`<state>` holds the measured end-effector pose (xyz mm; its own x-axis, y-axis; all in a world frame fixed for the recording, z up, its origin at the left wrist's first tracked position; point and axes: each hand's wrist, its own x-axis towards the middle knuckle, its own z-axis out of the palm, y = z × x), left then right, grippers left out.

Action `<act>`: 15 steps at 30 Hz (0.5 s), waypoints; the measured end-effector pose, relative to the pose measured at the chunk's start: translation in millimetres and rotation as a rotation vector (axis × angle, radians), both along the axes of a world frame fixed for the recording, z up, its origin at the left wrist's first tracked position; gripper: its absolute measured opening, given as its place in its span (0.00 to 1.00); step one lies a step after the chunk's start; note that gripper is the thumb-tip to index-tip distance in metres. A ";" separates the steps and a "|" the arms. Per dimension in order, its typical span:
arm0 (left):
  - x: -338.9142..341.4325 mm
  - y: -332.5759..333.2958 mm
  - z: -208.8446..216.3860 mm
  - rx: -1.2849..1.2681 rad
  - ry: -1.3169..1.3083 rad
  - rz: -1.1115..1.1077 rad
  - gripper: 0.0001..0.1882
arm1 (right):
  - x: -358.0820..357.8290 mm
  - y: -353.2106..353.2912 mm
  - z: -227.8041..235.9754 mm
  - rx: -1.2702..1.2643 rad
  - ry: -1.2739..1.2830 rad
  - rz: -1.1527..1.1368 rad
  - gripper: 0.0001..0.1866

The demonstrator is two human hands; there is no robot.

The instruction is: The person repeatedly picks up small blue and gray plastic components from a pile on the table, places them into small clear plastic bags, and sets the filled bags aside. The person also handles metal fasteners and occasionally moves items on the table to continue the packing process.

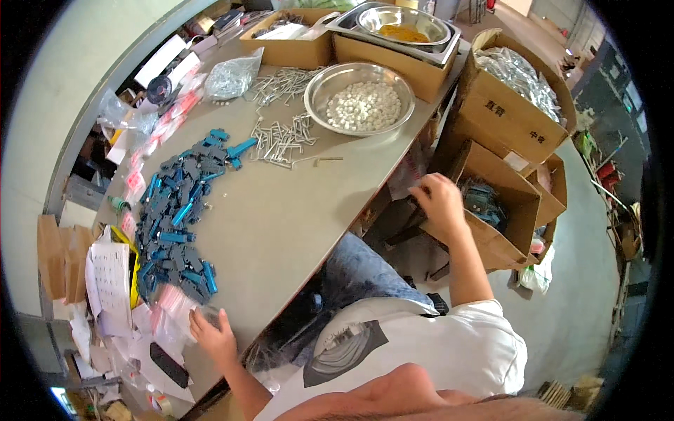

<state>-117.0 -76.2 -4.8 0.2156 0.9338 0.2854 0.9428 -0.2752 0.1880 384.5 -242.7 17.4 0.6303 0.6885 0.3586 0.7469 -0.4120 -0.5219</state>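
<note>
My left hand [214, 338] is at the near left edge of the table, its thumb apart from the fingers. The fingertips lie at a stack of clear plastic bags with pink print [174, 309]; I see nothing gripped. My right hand [441, 200] hangs past the table's right edge, beside an open cardboard box [509, 203] with blue parts in it. Its fingers are bent together, and what they hold, if anything, is too unclear to name. A long heap of dark grey and blue plastic parts [175, 210] lies on the table beyond my left hand.
Bent metal rods [284, 140] and a steel bowl of small white pieces [361, 105] stand farther back. A phone [168, 365] lies near left. A taller box of bagged parts [509, 105] stands at right; papers and clutter line the left wall.
</note>
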 end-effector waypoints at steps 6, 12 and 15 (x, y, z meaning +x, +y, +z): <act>-10.6 -39.9 -26.8 -0.073 0.085 -0.032 0.35 | -51.6 69.9 -7.8 -0.011 0.089 0.405 0.10; 28.5 -49.5 4.8 0.039 0.212 -0.066 0.34 | -82.5 78.6 -5.5 0.014 0.176 0.577 0.07; 16.2 -63.7 -12.1 -0.028 -0.021 -0.129 0.35 | -96.8 78.5 -10.0 0.028 0.175 0.650 0.08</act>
<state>-100.8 -139.9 -16.9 0.3289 0.9062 0.2658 0.8956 -0.3886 0.2167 287.7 -164.2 7.4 0.1415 0.9395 0.3119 0.7422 0.1077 -0.6614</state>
